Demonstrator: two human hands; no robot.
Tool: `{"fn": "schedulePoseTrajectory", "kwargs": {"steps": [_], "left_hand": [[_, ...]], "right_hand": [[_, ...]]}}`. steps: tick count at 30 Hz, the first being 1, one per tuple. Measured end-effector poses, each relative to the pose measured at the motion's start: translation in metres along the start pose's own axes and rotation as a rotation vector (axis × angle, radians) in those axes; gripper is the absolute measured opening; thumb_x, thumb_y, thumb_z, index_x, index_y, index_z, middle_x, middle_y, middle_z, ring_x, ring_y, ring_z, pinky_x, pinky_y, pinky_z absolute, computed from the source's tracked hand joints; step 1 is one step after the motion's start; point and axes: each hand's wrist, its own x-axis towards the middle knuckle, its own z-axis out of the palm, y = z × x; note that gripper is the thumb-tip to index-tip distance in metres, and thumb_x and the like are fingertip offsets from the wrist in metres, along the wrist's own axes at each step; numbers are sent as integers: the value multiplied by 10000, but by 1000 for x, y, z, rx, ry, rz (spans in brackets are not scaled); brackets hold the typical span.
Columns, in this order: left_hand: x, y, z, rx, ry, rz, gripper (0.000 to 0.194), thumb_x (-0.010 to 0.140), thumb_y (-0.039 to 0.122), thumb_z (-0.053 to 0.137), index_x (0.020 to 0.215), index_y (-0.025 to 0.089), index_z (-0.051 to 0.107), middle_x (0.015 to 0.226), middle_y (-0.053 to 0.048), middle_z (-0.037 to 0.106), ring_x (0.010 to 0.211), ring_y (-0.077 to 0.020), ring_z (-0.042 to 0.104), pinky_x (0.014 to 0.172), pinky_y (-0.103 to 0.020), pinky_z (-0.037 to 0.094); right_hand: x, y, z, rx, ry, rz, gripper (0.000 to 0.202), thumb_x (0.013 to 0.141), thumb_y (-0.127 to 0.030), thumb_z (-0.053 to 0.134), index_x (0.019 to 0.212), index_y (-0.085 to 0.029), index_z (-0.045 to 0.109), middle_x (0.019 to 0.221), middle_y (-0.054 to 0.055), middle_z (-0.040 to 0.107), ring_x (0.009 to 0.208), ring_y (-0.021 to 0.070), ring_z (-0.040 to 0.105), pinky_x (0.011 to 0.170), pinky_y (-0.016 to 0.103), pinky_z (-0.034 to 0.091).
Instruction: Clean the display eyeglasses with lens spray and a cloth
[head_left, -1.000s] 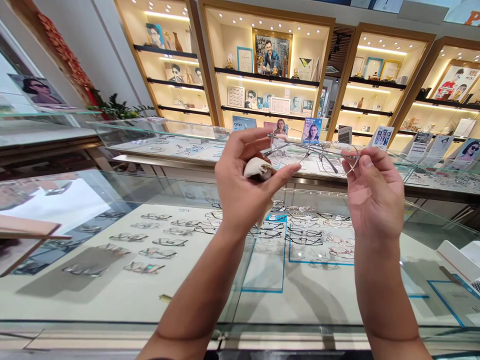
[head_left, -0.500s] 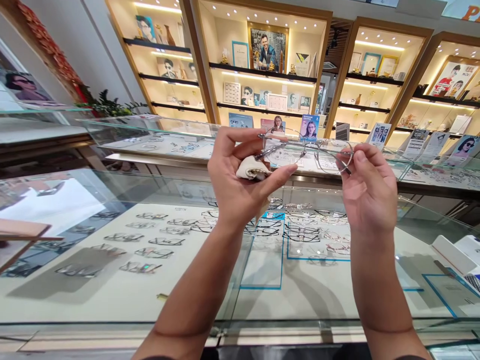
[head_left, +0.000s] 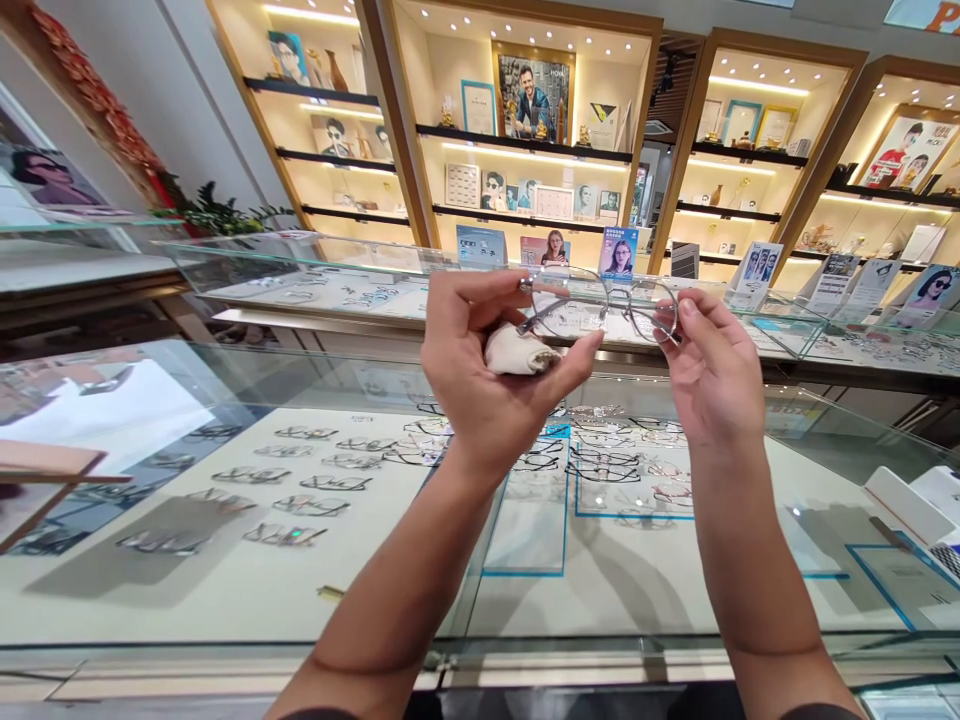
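A pair of thin-rimmed eyeglasses is held up between my two hands, above the glass display counter. My left hand grips the end of the frame on the left side, its thumb stretched out below the lens. A bunched white cloth is tucked in the same palm. On the other side, my right hand pinches the outer edge of the right rim between thumb and fingers. The temple arms extend back behind the lenses, partly hidden by my fingers.
Under the glass counter lie several rows of eyeglasses. A second glass case runs behind it, with advertising cards on top. Lit shelves line the back wall. An open white box is at the right.
My right hand has moved left and slightly down, and the eyeglasses have turned a little with it. The cloth in my left hand shows more of its side.
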Motion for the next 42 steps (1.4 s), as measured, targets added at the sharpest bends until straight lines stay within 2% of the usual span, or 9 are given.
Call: {"fn": "schedulePoseTrajectory", "kwargs": {"steps": [8,13,19,27,34,37,40,41,42], "left_hand": [[2,-6,0,-83,-32,-83,672,725,571,909,1168,270,501,1037,-50,687,996,-289,773,683,-370,652],[1,-5,1,-52,-13,-46,646,758,606,873,1163,266,501,1036,-45,677,967,-272,779,652,-338,638],[0,-6,1,-46,-39,-49,669,768,653,844,1186,264,496,1105,-69,673,992,-276,775,685,-341,642],[4,-30,-2,-102,-104,-108,724,746,736,810,1226,286,510,1134,-88,694,991,-281,760,821,-439,637],[2,-44,0,-207,-133,-107,716,763,727,800,1250,280,524,1102,-86,713,995,-279,753,822,-430,635],[6,-44,-2,-251,-127,-109,708,760,725,806,1222,265,530,1102,-86,718,1022,-273,754,839,-404,639],[9,-44,-4,-271,-109,-102,688,766,698,818,1214,269,520,1108,-85,720,1051,-272,752,843,-392,642],[10,-44,-4,-269,-97,-96,677,773,689,817,1211,270,517,1111,-85,719,1059,-273,751,842,-390,643],[10,-43,-5,-265,-85,-91,667,779,681,818,1207,269,514,1113,-85,717,1065,-273,750,843,-388,643]], "right_hand": [[-4,-3,2,5,14,-44,246,864,-447,735,1050,-285,729,1074,29,755,1065,214,715,934,406,605],[-6,-9,-2,-49,-37,-63,257,898,-492,712,1063,-295,729,1064,31,730,1098,231,713,915,400,602],[-8,-11,3,-23,55,-62,250,873,-477,728,1056,-307,737,1072,30,737,1118,239,705,872,388,601],[-12,-21,6,-71,58,-106,274,866,-545,719,1032,-327,730,1114,26,721,1192,257,683,944,407,598],[-9,-16,9,22,20,-146,165,863,-431,729,963,-303,700,1044,24,689,1051,223,694,887,388,582],[-10,-21,13,37,90,-322,41,876,-307,680,907,-291,703,974,26,656,924,202,667,820,387,561],[-32,-44,13,-151,222,-720,177,848,-157,596,755,-275,690,829,35,611,862,213,614,791,402,522],[-44,-56,12,-281,180,-808,232,856,-127,573,705,-272,672,792,32,620,829,210,603,808,414,517],[-58,-68,11,-440,-48,-841,231,871,-130,578,717,-277,668,789,12,649,782,199,614,778,408,528]]}}
